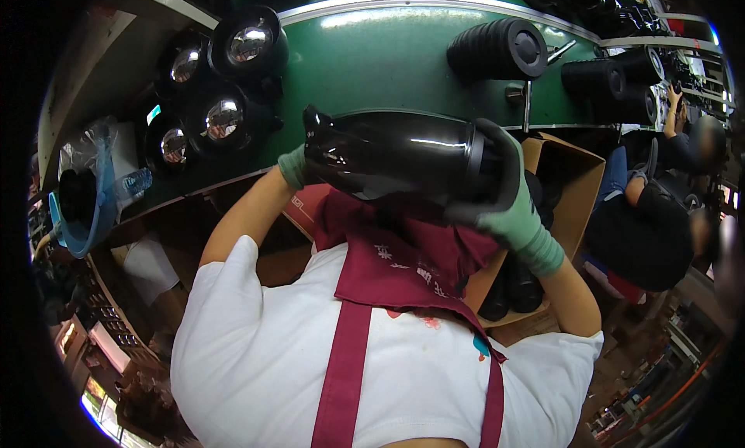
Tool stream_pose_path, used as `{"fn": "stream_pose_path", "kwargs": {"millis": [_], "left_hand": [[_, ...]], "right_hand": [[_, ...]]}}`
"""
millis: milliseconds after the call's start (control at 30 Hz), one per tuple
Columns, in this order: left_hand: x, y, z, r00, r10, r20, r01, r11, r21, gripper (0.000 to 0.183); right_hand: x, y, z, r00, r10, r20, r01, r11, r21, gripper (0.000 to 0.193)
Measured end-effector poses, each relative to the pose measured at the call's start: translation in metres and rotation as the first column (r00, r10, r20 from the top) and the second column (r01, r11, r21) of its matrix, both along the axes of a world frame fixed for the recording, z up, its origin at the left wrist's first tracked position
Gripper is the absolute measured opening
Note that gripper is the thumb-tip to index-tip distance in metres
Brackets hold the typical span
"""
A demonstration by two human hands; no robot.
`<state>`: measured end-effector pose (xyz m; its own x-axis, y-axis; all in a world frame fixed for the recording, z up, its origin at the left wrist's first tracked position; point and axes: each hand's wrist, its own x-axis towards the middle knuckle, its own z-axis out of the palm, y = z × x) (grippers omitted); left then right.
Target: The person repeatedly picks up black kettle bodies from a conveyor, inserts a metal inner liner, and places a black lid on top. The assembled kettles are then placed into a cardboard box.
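Observation:
I hold a glossy black vacuum jug [396, 154] lying sideways in front of my chest, its spouted end to the left. My left hand [294, 168], in a green-cuffed glove, supports that spouted end; its fingers are hidden behind the jug. At the other end my right hand [508, 188], gloved in green with dark fingers, wraps around the rim beyond a pale ring. Whether a separate part sits under the right palm cannot be made out. Past the jug, a stack of ridged black round caps [497, 49] lies on its side on the green bench [372, 67].
Several black jugs [221, 119] with mirror-like round openings stand at the left. A blue tub [101, 211] and a clear bottle [133, 183] are beyond them. A cardboard box [583, 172] holding black parts sits near my right elbow. Metal fittings [528, 102] stick up at the bench's right; co-workers sit farther right.

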<state>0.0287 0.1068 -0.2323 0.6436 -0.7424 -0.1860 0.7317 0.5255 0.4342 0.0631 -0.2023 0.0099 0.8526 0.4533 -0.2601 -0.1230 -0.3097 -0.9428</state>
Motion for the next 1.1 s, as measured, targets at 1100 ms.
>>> {"fn": "stream_pose_path", "kwargs": {"millis": [1100], "left_hand": [[0.027,-0.040,0.081,0.286,-0.703,0.651,-0.572,0.420,0.704,0.066]], "right_hand": [[0.350,-0.330,-0.097,0.704,-0.409,0.580,0.648,0.037,-0.761,0.100]]}}
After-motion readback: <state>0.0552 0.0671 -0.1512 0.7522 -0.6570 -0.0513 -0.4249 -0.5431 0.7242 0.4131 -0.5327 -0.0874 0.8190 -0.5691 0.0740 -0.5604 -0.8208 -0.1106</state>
